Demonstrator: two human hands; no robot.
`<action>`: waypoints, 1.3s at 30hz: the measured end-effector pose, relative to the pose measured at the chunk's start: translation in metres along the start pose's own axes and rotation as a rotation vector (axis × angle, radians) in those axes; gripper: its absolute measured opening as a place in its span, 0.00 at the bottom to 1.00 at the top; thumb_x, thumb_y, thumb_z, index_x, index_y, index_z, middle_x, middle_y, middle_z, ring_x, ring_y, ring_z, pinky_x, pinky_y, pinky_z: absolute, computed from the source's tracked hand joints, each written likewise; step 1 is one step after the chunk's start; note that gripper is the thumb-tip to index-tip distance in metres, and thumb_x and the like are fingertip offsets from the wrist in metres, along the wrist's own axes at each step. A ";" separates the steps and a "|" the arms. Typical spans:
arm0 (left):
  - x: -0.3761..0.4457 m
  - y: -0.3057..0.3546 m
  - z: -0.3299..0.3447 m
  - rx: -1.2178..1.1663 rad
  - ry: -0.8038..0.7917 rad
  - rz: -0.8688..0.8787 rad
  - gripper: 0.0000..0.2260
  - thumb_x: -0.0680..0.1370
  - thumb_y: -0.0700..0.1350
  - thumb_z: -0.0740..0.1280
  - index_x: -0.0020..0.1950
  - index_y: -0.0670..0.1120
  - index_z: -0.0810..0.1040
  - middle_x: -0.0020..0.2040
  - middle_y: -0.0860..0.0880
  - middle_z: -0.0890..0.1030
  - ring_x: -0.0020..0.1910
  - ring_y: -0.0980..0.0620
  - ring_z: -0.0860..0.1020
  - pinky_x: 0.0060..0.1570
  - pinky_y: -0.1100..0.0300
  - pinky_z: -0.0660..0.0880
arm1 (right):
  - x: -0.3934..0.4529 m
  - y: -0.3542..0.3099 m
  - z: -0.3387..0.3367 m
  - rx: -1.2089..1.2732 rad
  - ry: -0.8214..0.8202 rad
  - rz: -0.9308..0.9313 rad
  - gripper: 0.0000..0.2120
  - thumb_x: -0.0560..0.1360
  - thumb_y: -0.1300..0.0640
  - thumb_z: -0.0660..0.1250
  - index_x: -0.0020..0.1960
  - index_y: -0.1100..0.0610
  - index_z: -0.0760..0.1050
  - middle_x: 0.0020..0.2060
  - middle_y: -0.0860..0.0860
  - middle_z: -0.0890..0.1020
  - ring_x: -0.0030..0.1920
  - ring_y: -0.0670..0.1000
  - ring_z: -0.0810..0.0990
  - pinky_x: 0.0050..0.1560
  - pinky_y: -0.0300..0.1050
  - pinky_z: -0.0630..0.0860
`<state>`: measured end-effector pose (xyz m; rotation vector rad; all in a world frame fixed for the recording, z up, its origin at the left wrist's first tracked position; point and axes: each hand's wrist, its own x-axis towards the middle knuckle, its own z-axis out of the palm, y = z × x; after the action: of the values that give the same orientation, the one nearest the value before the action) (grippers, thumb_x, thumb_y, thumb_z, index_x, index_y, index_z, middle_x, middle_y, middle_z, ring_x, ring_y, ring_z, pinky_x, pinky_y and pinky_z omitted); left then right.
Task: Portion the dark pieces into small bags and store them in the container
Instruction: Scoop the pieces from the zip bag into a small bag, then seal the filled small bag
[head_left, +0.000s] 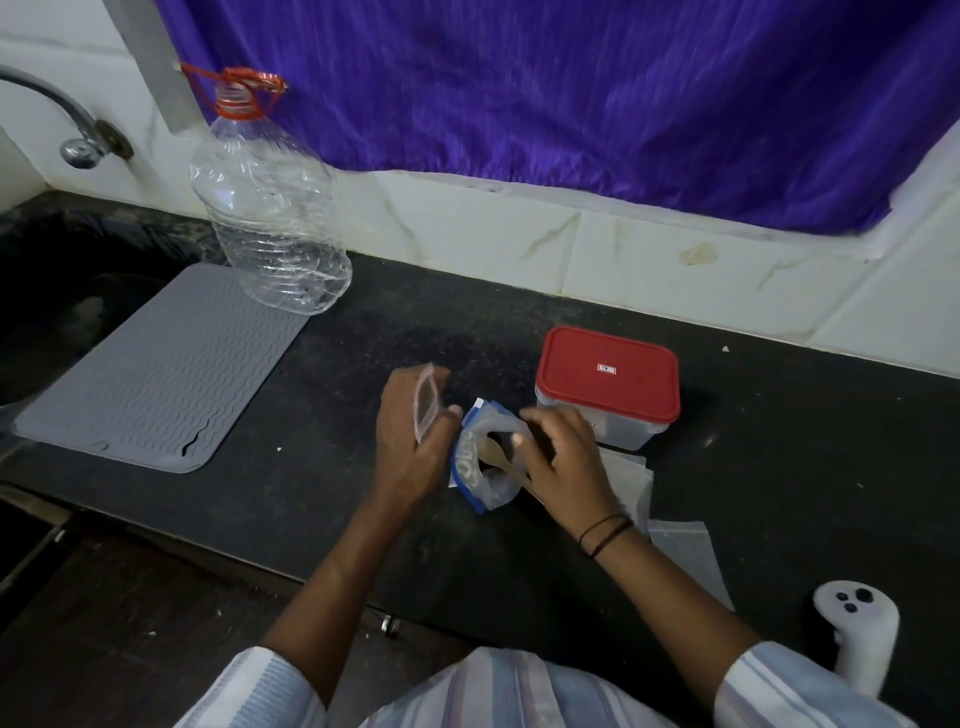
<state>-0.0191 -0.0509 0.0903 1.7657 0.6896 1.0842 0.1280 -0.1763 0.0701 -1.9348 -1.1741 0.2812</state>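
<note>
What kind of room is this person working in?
Most likely a home kitchen: a dark stone counter runs beside a sink with a wall tap, a grey ribbed drying mat lies by it, and the wall is tiled.

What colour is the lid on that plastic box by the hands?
Red. The lid sits closed on a clear container, seen plainly in the head view.

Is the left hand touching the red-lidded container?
Apart. Head view shows left hand holding a small bag, with dark countertop between it and the red-lidded container.
</note>
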 end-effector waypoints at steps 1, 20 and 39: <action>0.002 0.004 0.001 -0.055 -0.085 0.008 0.15 0.74 0.46 0.65 0.61 0.51 0.76 0.55 0.49 0.75 0.54 0.49 0.78 0.51 0.51 0.77 | 0.005 -0.010 -0.007 0.085 0.044 -0.027 0.16 0.77 0.45 0.63 0.60 0.52 0.76 0.54 0.46 0.76 0.56 0.46 0.76 0.56 0.45 0.76; -0.013 0.008 0.063 -0.282 -0.301 -0.416 0.13 0.82 0.41 0.66 0.48 0.29 0.78 0.37 0.44 0.82 0.36 0.53 0.81 0.37 0.60 0.78 | -0.023 0.004 -0.011 0.422 0.180 0.321 0.04 0.79 0.54 0.63 0.46 0.48 0.74 0.37 0.48 0.79 0.38 0.48 0.78 0.41 0.52 0.79; -0.012 0.009 0.144 -0.197 -0.519 -0.606 0.15 0.82 0.46 0.67 0.37 0.42 0.79 0.30 0.46 0.79 0.31 0.50 0.78 0.34 0.57 0.77 | -0.029 0.068 -0.053 0.349 0.322 0.498 0.10 0.80 0.55 0.63 0.41 0.57 0.75 0.31 0.48 0.75 0.33 0.46 0.71 0.35 0.43 0.71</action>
<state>0.1032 -0.1241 0.0672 1.4353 0.6924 0.2542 0.1846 -0.2430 0.0459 -1.8444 -0.3920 0.3887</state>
